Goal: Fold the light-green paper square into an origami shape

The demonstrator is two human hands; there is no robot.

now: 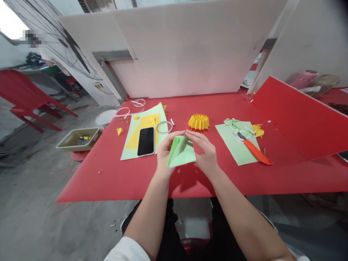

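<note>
Both hands hold one piece of folded light green paper [182, 153] above the near part of the red table. My left hand [165, 150] grips its left side, where several folded layers stack up. On the right, my right hand [204, 148] pinches the top and right edge, and the fingertips of both hands meet at the upper edge. Just beyond the hands stands a yellow pleated paper piece [199, 121]. A roll of tape [164, 127] and a black-screened phone [146, 141] lie to the left of my hands.
Right of me, an orange-handled utility knife [257, 151] lies on a green sheet [236, 145] with paper scraps. Another green sheet [127, 154] lies under the phone. A red board [301, 119] leans at the right. A person [54, 59] sits in the left background, beyond a red chair [24, 90].
</note>
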